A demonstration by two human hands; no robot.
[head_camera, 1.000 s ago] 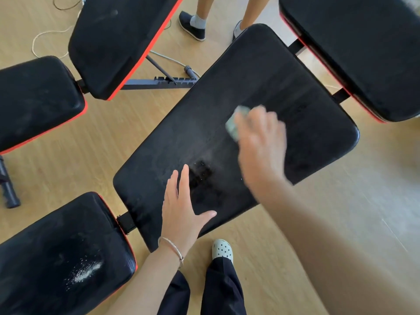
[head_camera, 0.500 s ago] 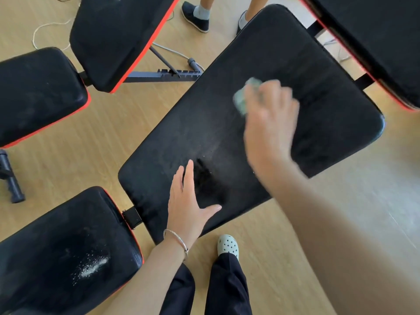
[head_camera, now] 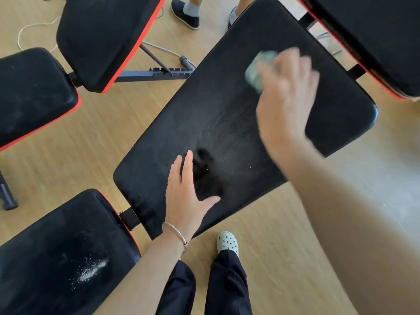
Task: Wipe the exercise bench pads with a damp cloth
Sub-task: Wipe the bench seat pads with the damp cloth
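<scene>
A long black bench pad runs diagonally through the middle of the view, dusty with streaks and one darker patch near its lower end. My right hand, blurred, grips a pale green cloth against the pad's upper half. My left hand lies flat with straight fingers on the pad's lower end, beside the dark patch. A black seat pad with red trim at the lower left carries a spill of white powder.
Other black pads with red trim stand at the upper left, far left and upper right. Another person's feet stand at the top. A cord trails over the wooden floor. My own feet are below the pad.
My right hand has slid the cloth up the pad toward its far end. The view has shifted with it. My left hand stays flat in the same spot.
</scene>
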